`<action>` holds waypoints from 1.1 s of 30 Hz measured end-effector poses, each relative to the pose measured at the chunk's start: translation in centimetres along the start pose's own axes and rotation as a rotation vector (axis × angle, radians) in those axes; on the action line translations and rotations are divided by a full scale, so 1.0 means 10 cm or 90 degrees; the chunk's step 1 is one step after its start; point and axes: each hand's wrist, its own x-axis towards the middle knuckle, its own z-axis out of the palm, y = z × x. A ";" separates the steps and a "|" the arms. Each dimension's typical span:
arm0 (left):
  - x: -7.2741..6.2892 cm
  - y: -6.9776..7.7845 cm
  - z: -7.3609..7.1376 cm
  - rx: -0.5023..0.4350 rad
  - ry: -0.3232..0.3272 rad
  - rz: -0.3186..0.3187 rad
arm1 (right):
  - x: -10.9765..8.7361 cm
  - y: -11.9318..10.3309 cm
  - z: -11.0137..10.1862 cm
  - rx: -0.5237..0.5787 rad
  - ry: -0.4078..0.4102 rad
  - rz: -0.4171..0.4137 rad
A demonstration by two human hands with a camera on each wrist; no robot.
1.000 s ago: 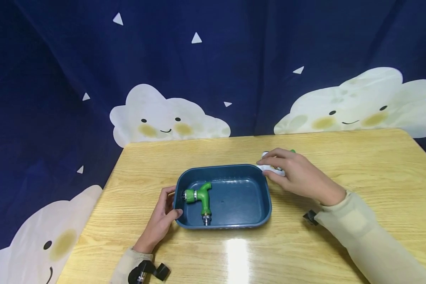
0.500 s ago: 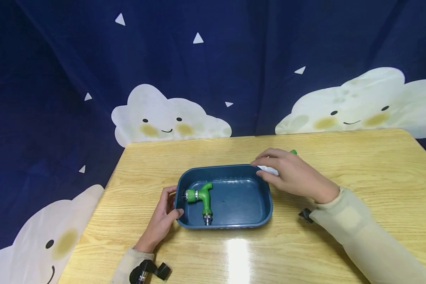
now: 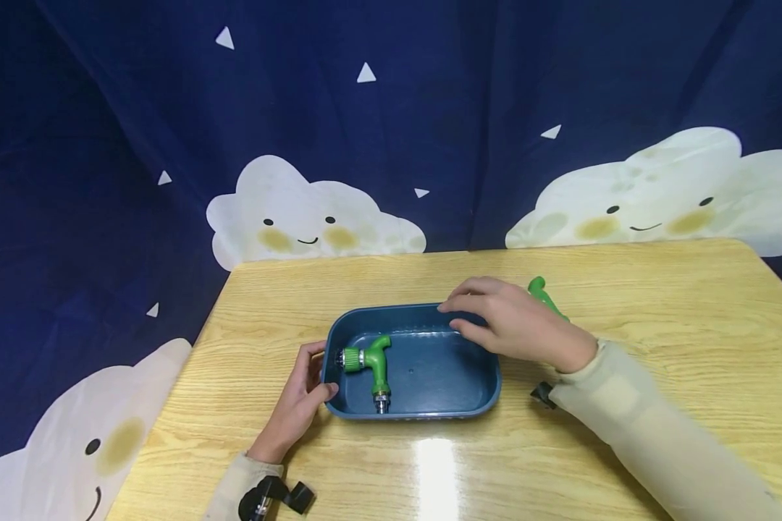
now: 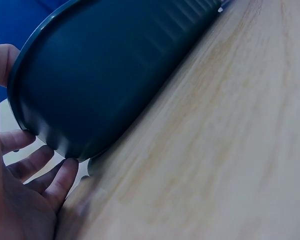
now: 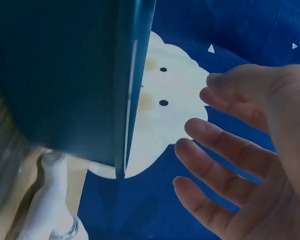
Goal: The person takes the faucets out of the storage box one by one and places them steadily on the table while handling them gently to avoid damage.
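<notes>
My left hand [image 3: 300, 396] grips the left end of a dark blue plastic tub [image 3: 412, 417], thumb over the rim and fingertips against the outer wall, as the left wrist view [image 4: 32, 172] also shows. Inside the tub, at its left, lies a green tap [image 3: 376, 362] with a ribbed green collar and metal ends. Over the tub's right end hovers my right hand [image 3: 508, 318]. Its fingers are loosely bent with nothing between them; in the right wrist view they are apart from the tub's rim [image 5: 127, 95].
Partly hidden behind my right hand, a second green tap [image 3: 539, 289] lies on the wooden table [image 3: 678, 318]. A white pipe-shaped thing [image 5: 47, 195] lies beside the tub in the right wrist view. A dark blue curtain [image 3: 456, 130] with smiling clouds hangs behind the table.
My right hand has moved left, from over the white thing to over the tub's right end, uncovering more of the second green tap. My left hand keeps its grip on the tub.
</notes>
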 end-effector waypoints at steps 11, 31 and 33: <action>0.02 0.02 0.00 -0.008 -0.006 0.005 | 0.13 -0.12 0.02 0.008 -0.005 -0.037; -0.01 0.01 0.00 -0.016 -0.004 0.004 | 0.35 -0.34 0.03 0.028 -0.015 -0.076; 0.00 0.01 0.00 -0.018 -0.004 0.006 | 0.38 -0.36 0.03 0.029 -0.019 -0.079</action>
